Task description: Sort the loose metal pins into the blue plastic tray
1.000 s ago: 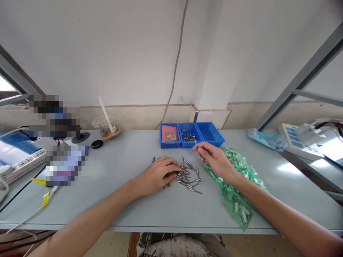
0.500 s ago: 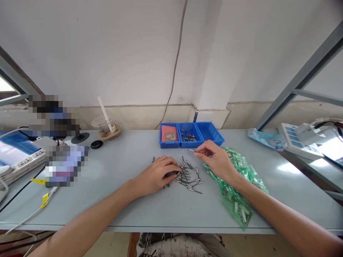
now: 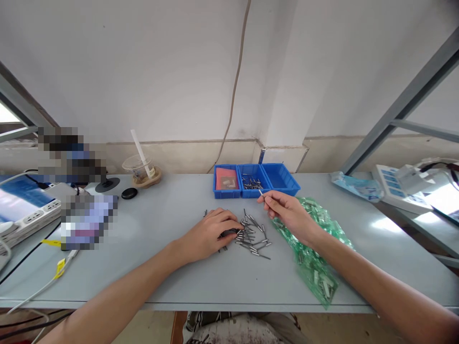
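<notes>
A pile of small metal pins (image 3: 253, 235) lies on the grey table (image 3: 179, 272). My left hand (image 3: 210, 233) rests on the table at the pile's left edge, fingers curled and pinching a dark pin against the pile. My right hand (image 3: 289, 212) is raised right of the pile and pinches a single metal pin (image 3: 261, 192) that points up towards the blue bins. The middle blue bin (image 3: 253, 184) holds several pins, the left bin (image 3: 226, 181) holds a red sheet, and the right bin (image 3: 281, 177) looks bare.
A green plastic bag (image 3: 317, 248) of parts lies under my right forearm. At the left are a power strip (image 3: 27, 222), cables, a black puck (image 3: 129, 193) and a plastic cup (image 3: 138, 167). A device (image 3: 398, 188) sits at the far right beside a metal frame.
My right hand turned its pin from pointing left to pointing up and moved slightly towards the middle bin. My left hand stayed put.
</notes>
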The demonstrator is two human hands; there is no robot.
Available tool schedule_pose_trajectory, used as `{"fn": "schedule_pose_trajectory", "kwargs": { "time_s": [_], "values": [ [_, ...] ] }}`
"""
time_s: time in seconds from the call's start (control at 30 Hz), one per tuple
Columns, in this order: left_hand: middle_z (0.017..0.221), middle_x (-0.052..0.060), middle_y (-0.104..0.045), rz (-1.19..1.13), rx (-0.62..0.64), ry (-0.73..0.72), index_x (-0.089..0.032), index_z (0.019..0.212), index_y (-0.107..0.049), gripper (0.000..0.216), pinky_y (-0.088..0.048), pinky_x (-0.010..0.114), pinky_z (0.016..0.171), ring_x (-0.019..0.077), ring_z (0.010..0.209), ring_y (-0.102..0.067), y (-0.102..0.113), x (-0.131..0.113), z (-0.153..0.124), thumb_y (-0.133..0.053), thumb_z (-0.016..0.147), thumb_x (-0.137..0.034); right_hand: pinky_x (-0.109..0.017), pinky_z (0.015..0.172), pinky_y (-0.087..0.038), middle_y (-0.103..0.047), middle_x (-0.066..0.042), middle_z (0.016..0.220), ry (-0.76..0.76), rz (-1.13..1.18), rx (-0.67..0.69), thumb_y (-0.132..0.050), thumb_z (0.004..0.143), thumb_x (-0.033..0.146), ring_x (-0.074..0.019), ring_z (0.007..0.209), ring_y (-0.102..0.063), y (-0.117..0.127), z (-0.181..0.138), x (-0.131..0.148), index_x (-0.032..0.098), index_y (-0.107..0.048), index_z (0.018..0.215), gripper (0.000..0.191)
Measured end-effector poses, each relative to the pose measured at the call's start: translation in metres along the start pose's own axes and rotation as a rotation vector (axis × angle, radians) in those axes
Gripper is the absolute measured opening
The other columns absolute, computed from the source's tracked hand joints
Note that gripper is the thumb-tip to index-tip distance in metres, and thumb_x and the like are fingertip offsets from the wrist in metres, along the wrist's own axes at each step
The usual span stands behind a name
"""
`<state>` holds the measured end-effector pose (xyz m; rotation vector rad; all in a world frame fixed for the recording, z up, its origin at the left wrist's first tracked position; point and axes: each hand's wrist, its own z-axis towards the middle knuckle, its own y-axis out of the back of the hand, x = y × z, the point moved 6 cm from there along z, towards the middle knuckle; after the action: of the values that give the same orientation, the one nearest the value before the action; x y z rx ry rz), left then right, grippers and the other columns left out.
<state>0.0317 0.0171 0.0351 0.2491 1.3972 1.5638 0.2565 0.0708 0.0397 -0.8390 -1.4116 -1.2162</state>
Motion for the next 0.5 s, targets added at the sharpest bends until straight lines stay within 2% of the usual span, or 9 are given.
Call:
{"fn": "schedule_pose_trajectory", "kwargs": {
  "time_s": [0.13, 0.27, 0.37, 0.5],
  "values": [
    [0.121, 0.007, -0.068, 0.0, 0.0, 0.003, -0.026, 0.129, -0.07, 0.025, -0.048, 0.037, 0.099, 0.0232, 0.113, -0.06, 0.0, -0.001, 0.001, -0.059, 0.107, -0.022, -0.03, 0.066, -0.043, -0.056, -0.001, 0.087, -0.061, 0.211, 0.03, -0.067, 0.097, 0.056, -0.014, 0.071, -0.048, -0.002, 0.0, -0.004, 0.024, -0.076, 0.105, 0.035],
    [0.121, 0.007, -0.068, 0.003, 0.002, 0.006, -0.026, 0.129, -0.07, 0.025, -0.048, 0.037, 0.098, 0.0232, 0.113, -0.059, -0.001, 0.0, 0.001, -0.059, 0.107, -0.021, -0.03, 0.065, -0.042, -0.054, -0.001, 0.088, -0.06, 0.289, 0.03, -0.07, 0.096, 0.054, -0.0131, 0.07, -0.046, -0.003, 0.001, -0.002, 0.023, -0.075, 0.107, 0.033],
    [0.122, 0.007, -0.068, -0.001, 0.004, 0.008, -0.025, 0.129, -0.07, 0.025, -0.048, 0.037, 0.098, 0.0236, 0.113, -0.059, -0.001, 0.0, 0.001, -0.059, 0.107, -0.021, -0.031, 0.067, -0.043, -0.058, -0.001, 0.091, -0.019, 0.196, -0.014, -0.071, 0.095, 0.053, -0.0134, 0.07, -0.048, -0.001, 0.0, 0.002, 0.025, -0.072, 0.107, 0.031],
    [0.121, 0.007, -0.068, 0.0, 0.002, 0.007, -0.025, 0.128, -0.07, 0.025, -0.048, 0.038, 0.099, 0.0233, 0.114, -0.059, 0.0, -0.001, 0.001, -0.06, 0.106, -0.021, -0.035, 0.069, -0.045, -0.065, -0.003, 0.09, 0.092, -0.104, -0.123, -0.071, 0.094, 0.055, -0.0186, 0.075, -0.054, 0.004, -0.001, 0.007, 0.026, -0.072, 0.103, 0.03]
  ]
}}
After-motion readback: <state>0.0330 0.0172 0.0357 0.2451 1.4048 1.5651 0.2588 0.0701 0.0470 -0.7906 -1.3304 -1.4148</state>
